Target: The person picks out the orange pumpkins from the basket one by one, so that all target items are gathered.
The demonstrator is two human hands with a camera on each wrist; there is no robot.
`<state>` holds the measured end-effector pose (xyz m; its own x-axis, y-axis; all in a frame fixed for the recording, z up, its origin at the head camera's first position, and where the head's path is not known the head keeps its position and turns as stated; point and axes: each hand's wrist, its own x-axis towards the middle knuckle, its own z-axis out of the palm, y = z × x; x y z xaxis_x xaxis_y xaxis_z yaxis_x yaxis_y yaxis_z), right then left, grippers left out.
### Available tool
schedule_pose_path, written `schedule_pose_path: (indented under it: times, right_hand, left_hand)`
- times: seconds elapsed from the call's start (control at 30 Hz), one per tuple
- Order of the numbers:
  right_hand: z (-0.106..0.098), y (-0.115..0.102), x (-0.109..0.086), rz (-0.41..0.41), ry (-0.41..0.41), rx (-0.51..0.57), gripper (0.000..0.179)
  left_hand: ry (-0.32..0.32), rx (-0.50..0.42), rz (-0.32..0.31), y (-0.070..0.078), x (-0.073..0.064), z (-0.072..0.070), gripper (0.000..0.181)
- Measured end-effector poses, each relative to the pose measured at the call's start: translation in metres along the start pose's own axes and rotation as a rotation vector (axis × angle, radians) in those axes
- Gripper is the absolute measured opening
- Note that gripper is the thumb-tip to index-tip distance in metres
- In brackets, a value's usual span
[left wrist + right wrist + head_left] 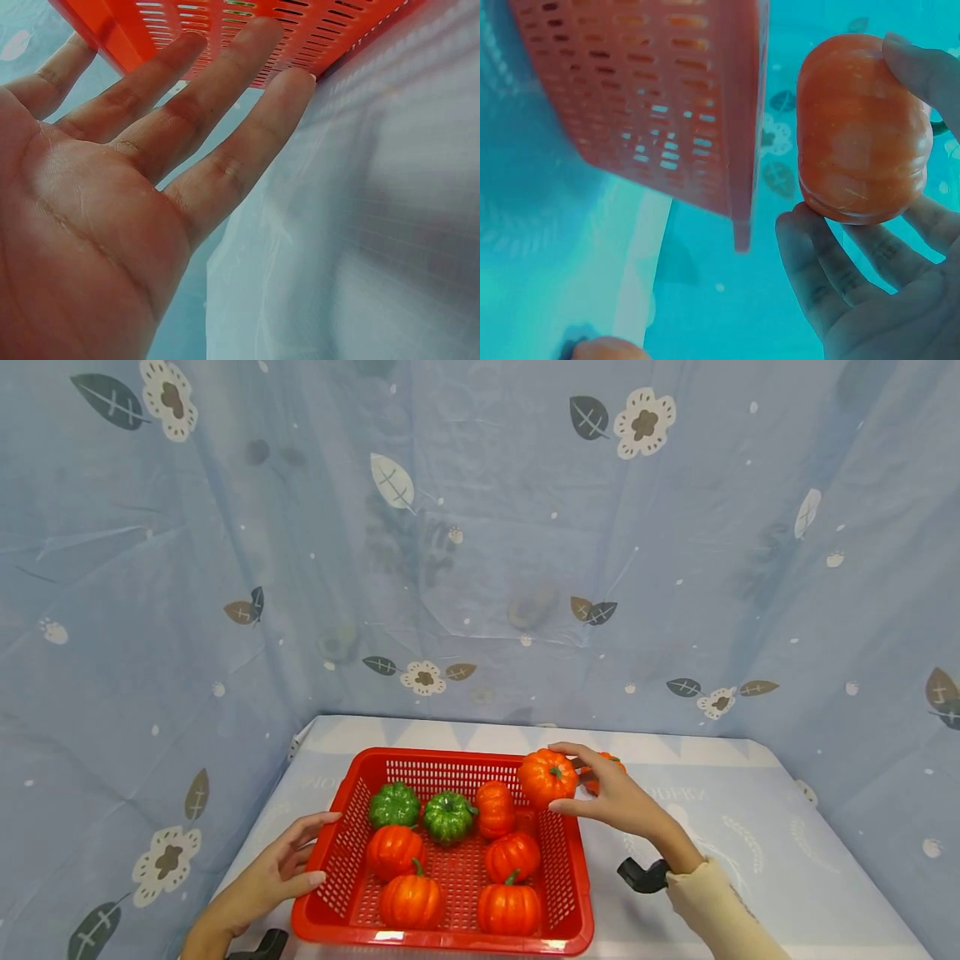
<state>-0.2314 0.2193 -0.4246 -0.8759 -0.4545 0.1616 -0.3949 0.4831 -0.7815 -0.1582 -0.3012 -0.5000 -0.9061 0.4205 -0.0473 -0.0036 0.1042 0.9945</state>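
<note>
My right hand [617,799] holds a glossy orange pumpkin [546,779] with a short green stem, thumb on one side and fingers on the other. It hovers over the back right corner of a red plastic basket [435,937]; the right wrist view shows the pumpkin [862,131] beside the rim. Inside the basket are a dark green pumpkin [394,806], another green pumpkin [448,817] and several orange ones, such as one orange pumpkin [411,902] at the front. My left hand [273,872] is at the basket's left side, fingers nearly straight and reaching its wall [315,37].
Another orange pumpkin [606,763] lies on the table behind my right hand, partly hidden. The white-and-grey patterned tablecloth [750,860] extends to the right of the basket. Blue flowered curtains [510,568] hang behind the table and at both sides.
</note>
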Motion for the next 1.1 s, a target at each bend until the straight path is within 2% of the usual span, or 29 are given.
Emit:
schedule_pose_path:
  times: [0.2, 0.5, 0.77, 1.1]
  right_hand:
    - [-0.009, 0.012, -0.009, 0.034, 0.074, 0.014, 0.076]
    - [-0.022, 0.035, -0.024, 0.044, 0.172, -0.051, 0.075]
    - [-0.027, 0.053, -0.034, 0.109, 0.216, -0.062, 0.078]
    - [-0.039, 0.070, -0.050, 0.200, 0.254, -0.059, 0.079]
  left_hand:
    - [0.009, 0.004, -0.011, 0.001, -0.001, 0.000, 0.069]
    - [0.017, 0.018, -0.015, 0.000, 0.000, 0.000, 0.068]
    - [0.003, -0.001, -0.017, 0.000, -0.001, 0.000, 0.068]
    - [0.020, 0.007, -0.019, -0.002, 0.000, 0.000, 0.069]
